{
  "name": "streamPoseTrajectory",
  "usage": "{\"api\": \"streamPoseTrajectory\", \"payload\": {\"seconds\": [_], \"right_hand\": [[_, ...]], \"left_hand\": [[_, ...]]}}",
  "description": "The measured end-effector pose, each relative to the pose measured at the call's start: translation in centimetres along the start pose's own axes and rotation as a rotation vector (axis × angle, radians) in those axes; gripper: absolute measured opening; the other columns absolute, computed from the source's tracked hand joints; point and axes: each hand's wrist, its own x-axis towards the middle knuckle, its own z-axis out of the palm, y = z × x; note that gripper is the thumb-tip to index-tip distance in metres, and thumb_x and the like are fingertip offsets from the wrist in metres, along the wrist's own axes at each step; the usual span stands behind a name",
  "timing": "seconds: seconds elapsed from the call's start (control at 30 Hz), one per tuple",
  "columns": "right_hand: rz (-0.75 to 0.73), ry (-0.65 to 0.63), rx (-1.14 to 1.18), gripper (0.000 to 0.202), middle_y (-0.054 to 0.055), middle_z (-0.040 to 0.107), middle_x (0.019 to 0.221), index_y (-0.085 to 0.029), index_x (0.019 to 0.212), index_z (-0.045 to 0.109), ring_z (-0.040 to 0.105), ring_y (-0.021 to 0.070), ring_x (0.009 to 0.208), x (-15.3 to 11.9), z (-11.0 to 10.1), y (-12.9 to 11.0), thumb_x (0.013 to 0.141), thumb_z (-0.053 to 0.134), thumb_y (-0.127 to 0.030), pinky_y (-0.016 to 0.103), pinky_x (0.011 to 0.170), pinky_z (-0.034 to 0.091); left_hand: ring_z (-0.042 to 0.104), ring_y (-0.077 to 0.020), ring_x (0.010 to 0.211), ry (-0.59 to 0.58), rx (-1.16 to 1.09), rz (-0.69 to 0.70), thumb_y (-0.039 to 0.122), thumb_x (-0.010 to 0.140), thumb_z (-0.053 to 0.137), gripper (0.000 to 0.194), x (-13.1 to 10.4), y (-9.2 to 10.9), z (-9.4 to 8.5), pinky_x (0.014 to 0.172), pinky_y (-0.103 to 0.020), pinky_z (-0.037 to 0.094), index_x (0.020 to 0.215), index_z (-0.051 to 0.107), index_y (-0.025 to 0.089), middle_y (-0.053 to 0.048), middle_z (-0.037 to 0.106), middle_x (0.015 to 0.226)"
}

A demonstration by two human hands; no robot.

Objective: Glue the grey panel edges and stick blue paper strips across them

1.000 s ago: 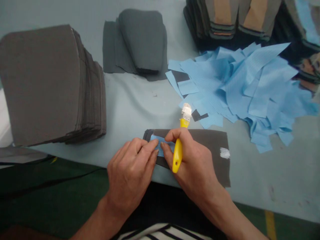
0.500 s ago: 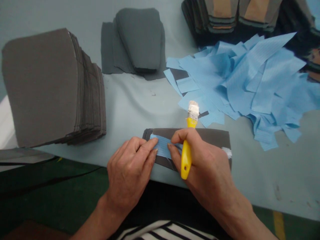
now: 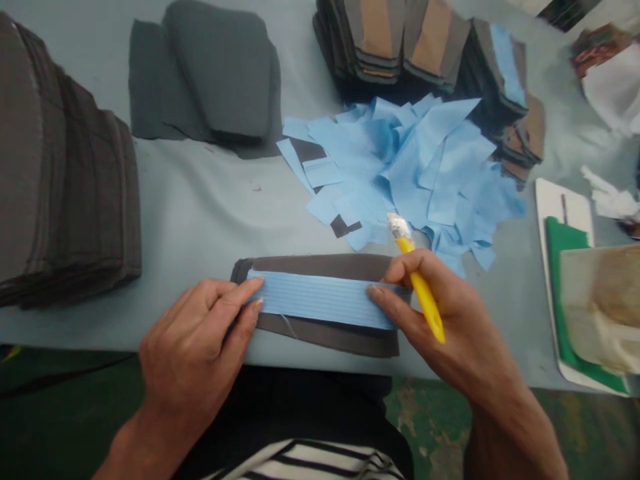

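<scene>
A light blue ribbed strip [image 3: 315, 297] lies lengthwise over a dark grey fabric piece [image 3: 325, 265] near the table's front edge. At the strip's left end, my left hand [image 3: 187, 343] has its thumb and forefinger closed on the corner. My right hand [image 3: 450, 320] holds a yellow-handled paintbrush [image 3: 424, 300] slantwise between its fingers, bristles pointing away from me and coated white. The thumb of that same hand presses on the strip's right end, while its fingers hide part of the fabric beneath.
Loose blue strips [image 3: 425, 167] are heaped beyond my right hand. Dark fabric stacks stand at the left [image 3: 95, 200] and back left [image 3: 220, 73]. Behind the heap are grey stacks with tan strips [image 3: 377, 33]. A translucent container [image 3: 603, 307] sits on a green and white board at the right.
My right hand, still with the brush, has slid right along the strip, which now lies flat across the fabric. My left hand stays at its left end. The view has swung right.
</scene>
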Motion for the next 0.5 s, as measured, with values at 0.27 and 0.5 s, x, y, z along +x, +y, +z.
{"api": "streamPoseTrajectory", "payload": {"seconds": [0.27, 0.5], "right_hand": [[0.042, 0.126, 0.033, 0.014, -0.009, 0.049, 0.072, -0.026, 0.096, 0.056, 0.044, 0.0094, 0.057, -1.3, -0.8, 1.8, 0.098, 0.07, -0.03, 0.023, 0.054, 0.038], [0.029, 0.231, 0.016, 0.013, -0.007, 0.054, 0.075, -0.025, 0.095, 0.056, 0.05, 0.0101, 0.059, -1.8, 0.2, 2.0, 0.097, 0.069, -0.026, 0.023, 0.057, 0.041]], "left_hand": [[0.067, -0.0218, 0.084, 0.015, 0.041, 0.02, 0.029, 0.106, 0.06, 0.029, -0.1, -0.3, 0.2, 0.073, -0.034, 0.046, 0.131, 0.071, 0.018, -0.005, 0.071, 0.1], [0.068, -0.0201, 0.085, 0.025, 0.047, 0.002, 0.031, 0.106, 0.062, 0.029, 0.1, -0.3, 0.2, 0.074, -0.031, 0.047, 0.131, 0.072, 0.022, -0.004, 0.072, 0.102]]}}
